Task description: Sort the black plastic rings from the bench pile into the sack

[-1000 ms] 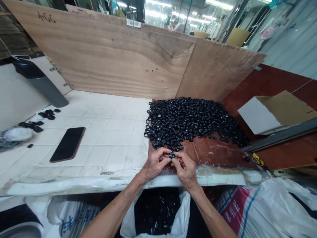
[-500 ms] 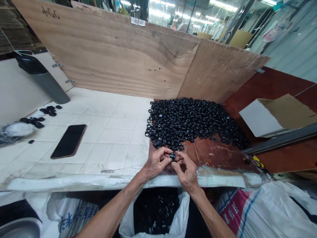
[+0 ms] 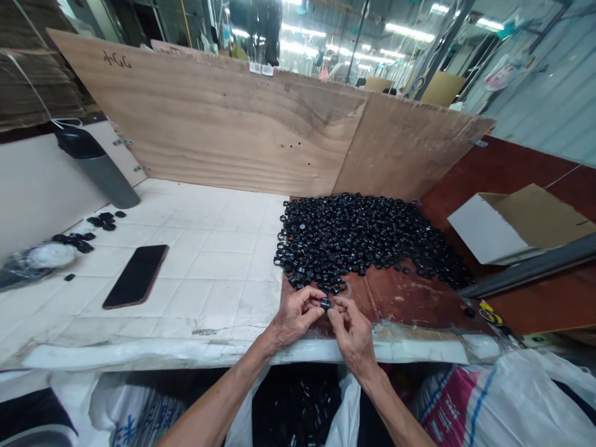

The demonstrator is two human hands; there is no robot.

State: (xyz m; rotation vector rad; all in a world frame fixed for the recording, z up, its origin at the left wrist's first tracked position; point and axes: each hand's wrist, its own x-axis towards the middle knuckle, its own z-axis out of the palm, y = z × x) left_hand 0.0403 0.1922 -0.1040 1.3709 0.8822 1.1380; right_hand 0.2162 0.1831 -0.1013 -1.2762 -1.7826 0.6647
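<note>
A small black ring-shaped part (image 3: 325,303) is held at the fingertips of both hands, near the front edge of the worktable. My left hand (image 3: 297,315) pinches it from the left with thumb and fingers. From the right, my right hand (image 3: 352,329) has its thumb and fingertips closed against the same part. Just beyond my fingers lies a wide heap of similar black rings (image 3: 358,233). Below the table edge, between my forearms, an open white sack (image 3: 347,406) contains many small dark pieces.
A dark phone (image 3: 136,276) lies on the white tabletop (image 3: 218,261) at left. Behind it are a grey bottle (image 3: 105,171) and several black bits (image 3: 77,239). A wooden board (image 3: 242,124) closes off the back. An open carton (image 3: 516,220) and metal bar (image 3: 535,267) stand at right.
The whole view has shifted, with the table and heap sitting slightly lower in the picture. Both hands keep nearly the same pose around the black ring.
</note>
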